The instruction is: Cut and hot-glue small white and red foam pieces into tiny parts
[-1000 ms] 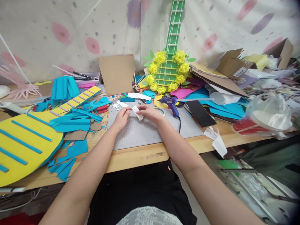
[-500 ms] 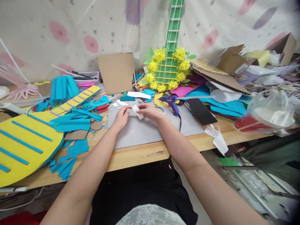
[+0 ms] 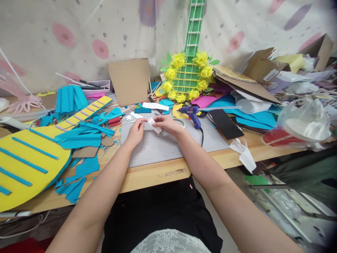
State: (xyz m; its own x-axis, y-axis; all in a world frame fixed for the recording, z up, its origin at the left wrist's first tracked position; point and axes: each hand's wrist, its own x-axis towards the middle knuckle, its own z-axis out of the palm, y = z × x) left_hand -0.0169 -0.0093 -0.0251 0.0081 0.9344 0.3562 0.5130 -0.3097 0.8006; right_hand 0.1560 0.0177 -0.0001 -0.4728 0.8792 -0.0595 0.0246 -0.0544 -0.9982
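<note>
White paper strip (image 3: 156, 129), short and narrow, sits between the 2 hands, above the gray gridded cutting mat (image 3: 155, 153). It slants down toward the right, with a bend partway along: the upper end looks brighter and the lower end a little shaded. Its edges look straight, and any marks on it are too small to make out. The right hand (image 3: 168, 124) pinches it between thumb and fingers from the right side. The left hand (image 3: 136, 133) has its thumb and forefinger drawn together just beside the strip's left edge; I cannot tell whether they pinch anything. The 2 hands are near each other but apart.

Just beyond the left hand lie small white cut pieces (image 3: 129, 118), and beyond both hands a longer white strip (image 3: 152, 106). A tape roll (image 3: 182, 122) lies just beside the right hand, with a blue glue gun (image 3: 194, 117) farther right, a clear stick projecting from its rear. Past that, a black smartphone (image 3: 226, 123) lies screen up, its screen dark.

Far to the right of the right hand, a cardboard box (image 3: 259, 65) bears a white label (image 3: 271, 75) with dark printing, too small to read. Left of the left hand, a yellow guitar-shaped cutout (image 3: 31, 154) shows 5 blue strips across its body.
</note>
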